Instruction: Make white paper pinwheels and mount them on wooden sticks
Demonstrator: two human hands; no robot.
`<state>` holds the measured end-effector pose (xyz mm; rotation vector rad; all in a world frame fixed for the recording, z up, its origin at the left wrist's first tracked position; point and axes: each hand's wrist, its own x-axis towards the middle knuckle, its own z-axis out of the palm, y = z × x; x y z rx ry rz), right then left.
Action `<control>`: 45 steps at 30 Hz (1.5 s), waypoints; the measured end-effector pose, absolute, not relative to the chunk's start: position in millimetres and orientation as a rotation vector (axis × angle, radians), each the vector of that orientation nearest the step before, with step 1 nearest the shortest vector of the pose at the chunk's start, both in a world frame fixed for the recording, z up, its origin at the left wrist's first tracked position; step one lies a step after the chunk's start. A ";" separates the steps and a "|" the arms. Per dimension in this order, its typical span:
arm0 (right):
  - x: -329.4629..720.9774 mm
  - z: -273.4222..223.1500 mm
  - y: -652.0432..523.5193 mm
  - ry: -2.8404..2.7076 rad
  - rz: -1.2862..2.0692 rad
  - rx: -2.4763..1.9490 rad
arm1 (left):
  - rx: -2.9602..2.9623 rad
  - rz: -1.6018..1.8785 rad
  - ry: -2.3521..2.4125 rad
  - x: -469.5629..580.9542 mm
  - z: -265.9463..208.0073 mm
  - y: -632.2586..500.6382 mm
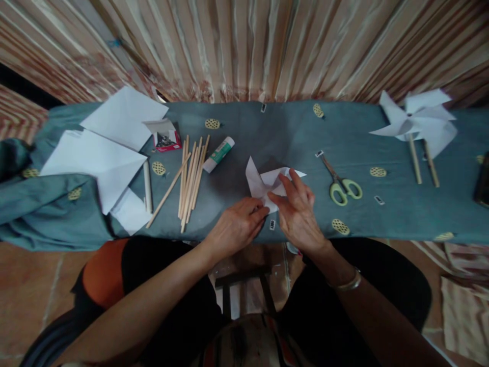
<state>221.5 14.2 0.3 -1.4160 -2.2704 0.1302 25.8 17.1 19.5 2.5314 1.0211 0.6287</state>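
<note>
A white paper pinwheel [272,179], its corners partly folded in, lies at the front middle of the cloth-covered table. My left hand [241,220] is closed, pinching the sheet's near left edge between thumb and fingers. Over the right side of the paper, my right hand [300,214] bends thumb and fingers onto it near the centre, gripping a fold. The right fingers hide part of the paper. Green-handled scissors [339,184] lie right of my hands. A glue stick [218,154] rests to their left, beside several thin wooden sticks [193,183].
Two finished-looking white pinwheels [414,122] on sticks lie at the right. White paper sheets [99,148] are piled at the left. An opened small red box [167,138] holds small dark items. A bunched fold of cloth [57,199] covers the near left, and a curtain [244,51] hangs behind.
</note>
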 end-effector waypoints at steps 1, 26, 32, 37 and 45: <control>220.9 0.2 14.6 -2.274 0.122 -1.410 | 2.539 0.619 1.023 26.2 20.2 17.4; 216.0 6.1 16.0 -2.215 0.200 -1.479 | 2.757 0.481 1.038 33.3 17.8 20.4; 222.3 5.7 15.5 -2.210 0.196 -1.461 | 2.755 0.432 1.044 35.2 21.8 22.4; 223.7 3.8 13.3 -2.238 0.185 -1.476 | 2.748 0.439 1.042 35.8 21.5 22.7; 221.3 -3.2 11.0 -2.260 0.160 -1.462 | 2.751 0.418 1.053 37.1 22.7 22.9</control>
